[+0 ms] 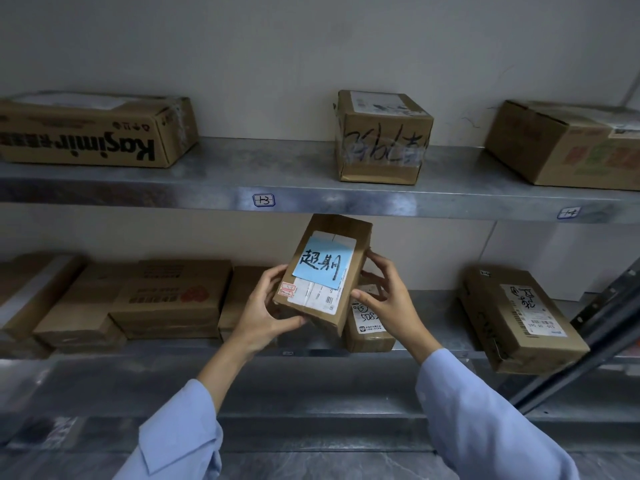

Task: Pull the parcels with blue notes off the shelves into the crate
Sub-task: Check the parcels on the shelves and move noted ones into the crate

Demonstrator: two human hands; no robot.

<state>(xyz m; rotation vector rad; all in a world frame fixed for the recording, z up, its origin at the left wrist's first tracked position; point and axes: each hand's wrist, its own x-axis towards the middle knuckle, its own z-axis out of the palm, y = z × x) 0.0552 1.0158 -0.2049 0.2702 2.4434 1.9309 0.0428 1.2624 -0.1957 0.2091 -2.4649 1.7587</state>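
"Kasimir" printed upside down on lg carton [86,133], upper shelf [263,164]; blue note [320,263] on parcel [341,225]: handwritten "超期".

The edge of the upper shelf [311,199] hangs just above the parcel [322,271] I hold, leaving little headroom. Flat cartons [166,299] crowd the lower shelf [436,317] on my left. A small box [369,329] stands just behind my right fingers [381,265]. Bare shelf lies open between it and the overhanging box [519,320].

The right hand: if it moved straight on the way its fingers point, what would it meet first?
The parcel with the blue note: the right hand points up-left, and its fingertips seem to touch the parcel's right side.
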